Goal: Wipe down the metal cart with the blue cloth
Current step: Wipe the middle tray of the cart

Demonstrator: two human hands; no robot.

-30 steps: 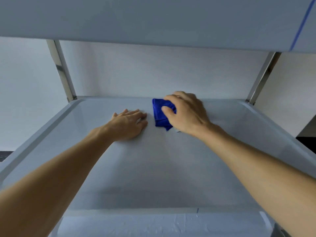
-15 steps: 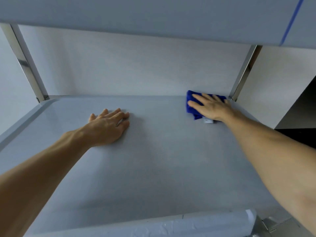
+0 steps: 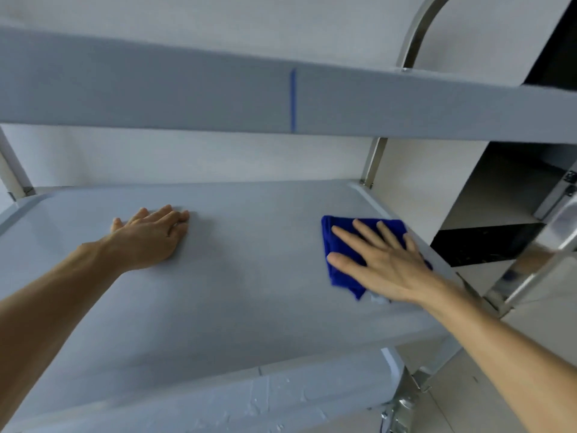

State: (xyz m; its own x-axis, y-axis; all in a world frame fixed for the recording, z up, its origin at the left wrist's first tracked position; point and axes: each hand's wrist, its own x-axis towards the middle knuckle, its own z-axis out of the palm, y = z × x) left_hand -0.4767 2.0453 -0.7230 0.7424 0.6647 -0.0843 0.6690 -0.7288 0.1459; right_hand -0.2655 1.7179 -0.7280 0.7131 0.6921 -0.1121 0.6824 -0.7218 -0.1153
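The metal cart's middle shelf (image 3: 249, 276) is a grey tray that fills the view. A folded blue cloth (image 3: 340, 267) lies on it near the right rim. My right hand (image 3: 384, 264) presses flat on the cloth with fingers spread, covering most of it. My left hand (image 3: 150, 239) rests palm down on the bare shelf to the left of centre, holding nothing. A small white tag (image 3: 377, 297) shows under the cloth's near edge.
The upper shelf's front edge (image 3: 187, 98) crosses overhead, with a blue line (image 3: 293, 101) on it. Chrome posts stand at the back left (image 3: 12, 176) and back right (image 3: 373, 160). A lower shelf (image 3: 218, 404) shows below. A white wall is behind.
My right hand has slid the cloth from the shelf's middle to the back right corner, then toward me along the right rim. The left hand stayed planted. My view has shifted right.
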